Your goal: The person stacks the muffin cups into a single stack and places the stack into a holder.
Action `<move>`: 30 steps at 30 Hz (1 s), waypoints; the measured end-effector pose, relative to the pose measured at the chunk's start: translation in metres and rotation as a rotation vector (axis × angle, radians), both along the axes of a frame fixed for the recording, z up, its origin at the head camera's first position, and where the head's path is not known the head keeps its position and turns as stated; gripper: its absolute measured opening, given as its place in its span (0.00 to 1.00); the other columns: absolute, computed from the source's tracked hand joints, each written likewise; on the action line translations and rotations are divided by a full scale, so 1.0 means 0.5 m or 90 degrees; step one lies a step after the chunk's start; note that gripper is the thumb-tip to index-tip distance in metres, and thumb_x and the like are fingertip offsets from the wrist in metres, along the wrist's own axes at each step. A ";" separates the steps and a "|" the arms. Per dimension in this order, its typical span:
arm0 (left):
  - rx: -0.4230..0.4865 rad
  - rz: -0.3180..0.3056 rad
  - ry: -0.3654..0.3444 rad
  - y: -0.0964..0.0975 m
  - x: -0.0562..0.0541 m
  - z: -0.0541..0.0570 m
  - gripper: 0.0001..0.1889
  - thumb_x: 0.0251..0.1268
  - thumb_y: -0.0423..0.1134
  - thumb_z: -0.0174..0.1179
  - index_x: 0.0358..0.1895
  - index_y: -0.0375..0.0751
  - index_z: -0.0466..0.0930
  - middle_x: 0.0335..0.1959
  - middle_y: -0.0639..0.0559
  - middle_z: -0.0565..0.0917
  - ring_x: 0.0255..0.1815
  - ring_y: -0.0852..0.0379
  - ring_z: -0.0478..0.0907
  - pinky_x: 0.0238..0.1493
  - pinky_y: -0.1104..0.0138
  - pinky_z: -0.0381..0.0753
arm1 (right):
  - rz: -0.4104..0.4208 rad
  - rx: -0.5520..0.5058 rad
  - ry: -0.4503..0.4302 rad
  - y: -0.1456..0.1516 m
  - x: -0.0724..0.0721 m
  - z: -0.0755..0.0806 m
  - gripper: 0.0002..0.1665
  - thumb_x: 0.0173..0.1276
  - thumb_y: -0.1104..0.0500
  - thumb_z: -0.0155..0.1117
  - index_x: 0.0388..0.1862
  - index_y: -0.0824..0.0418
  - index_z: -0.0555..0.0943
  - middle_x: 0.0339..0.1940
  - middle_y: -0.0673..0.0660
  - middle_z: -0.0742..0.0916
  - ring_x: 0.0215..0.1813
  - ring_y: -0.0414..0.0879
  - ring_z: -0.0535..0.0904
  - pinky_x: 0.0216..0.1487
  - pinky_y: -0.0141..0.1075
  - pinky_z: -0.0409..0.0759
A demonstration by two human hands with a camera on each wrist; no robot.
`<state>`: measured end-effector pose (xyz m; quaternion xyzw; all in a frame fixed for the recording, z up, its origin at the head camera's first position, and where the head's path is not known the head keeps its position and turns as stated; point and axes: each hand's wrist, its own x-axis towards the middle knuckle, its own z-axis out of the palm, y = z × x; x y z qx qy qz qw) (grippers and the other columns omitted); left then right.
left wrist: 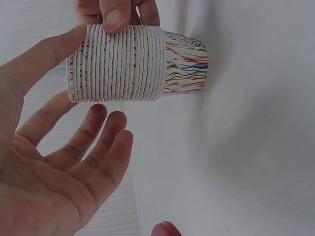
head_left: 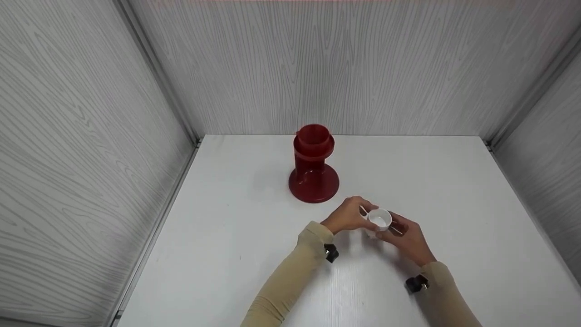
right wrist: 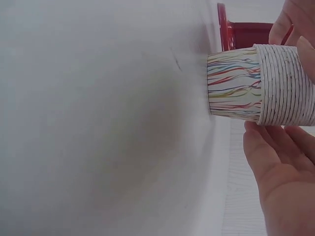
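Note:
A stack of white paper cups (head_left: 379, 219) with wavy coloured lines is held upright between both hands. In the left wrist view, the nested rims of the paper cups (left wrist: 118, 64) show with the lowest cup's patterned side below them. My left hand (head_left: 352, 215) pinches the stack near its top rim, its other fingers spread loosely. From the opposite side my right hand (head_left: 409, 240) grips it between thumb and fingers. The patterned bottom cup (right wrist: 234, 84) is close to the table; whether it touches, I cannot tell.
A dark red plastic stand (head_left: 314, 181) with a round base and a hollow upright tube stands behind the hands, slightly left. The white table (head_left: 227, 227) is bordered by grey wood-grain panels (head_left: 336, 68) at the back and sides.

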<state>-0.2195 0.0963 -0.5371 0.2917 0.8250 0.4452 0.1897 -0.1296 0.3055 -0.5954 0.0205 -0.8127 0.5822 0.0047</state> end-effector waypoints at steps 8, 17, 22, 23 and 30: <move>0.028 -0.010 -0.032 -0.015 0.007 -0.017 0.40 0.49 0.40 0.82 0.69 0.45 0.77 0.56 0.50 0.85 0.54 0.55 0.84 0.54 0.72 0.81 | -0.003 -0.004 0.015 -0.003 0.008 -0.001 0.41 0.63 0.53 0.79 0.73 0.56 0.76 0.71 0.58 0.81 0.63 0.32 0.81 0.66 0.31 0.81; 0.081 -0.005 -0.052 -0.034 0.030 -0.059 0.37 0.55 0.39 0.79 0.71 0.44 0.76 0.65 0.50 0.83 0.64 0.54 0.82 0.66 0.66 0.82 | -0.014 -0.005 0.010 0.002 0.018 -0.007 0.40 0.63 0.52 0.79 0.73 0.54 0.76 0.71 0.58 0.82 0.62 0.31 0.81 0.64 0.27 0.80; 0.114 0.004 -0.041 -0.029 0.039 -0.076 0.34 0.56 0.39 0.79 0.68 0.47 0.79 0.65 0.55 0.84 0.62 0.61 0.82 0.65 0.71 0.81 | -0.019 -0.009 0.013 0.002 0.019 -0.006 0.39 0.62 0.53 0.79 0.73 0.53 0.77 0.71 0.59 0.82 0.62 0.31 0.81 0.63 0.26 0.80; 0.120 0.008 -0.040 -0.028 0.040 -0.080 0.33 0.56 0.39 0.79 0.68 0.48 0.80 0.64 0.55 0.85 0.62 0.62 0.82 0.64 0.71 0.81 | -0.021 -0.007 0.013 0.002 0.020 -0.006 0.39 0.62 0.53 0.79 0.73 0.54 0.77 0.71 0.59 0.82 0.62 0.30 0.81 0.63 0.25 0.80; 0.156 0.030 -0.039 -0.024 0.042 -0.099 0.28 0.59 0.36 0.77 0.64 0.45 0.83 0.61 0.53 0.87 0.58 0.62 0.84 0.60 0.70 0.84 | -0.029 -0.004 0.006 0.000 0.022 -0.009 0.40 0.61 0.52 0.80 0.72 0.55 0.78 0.70 0.59 0.82 0.60 0.29 0.82 0.62 0.23 0.80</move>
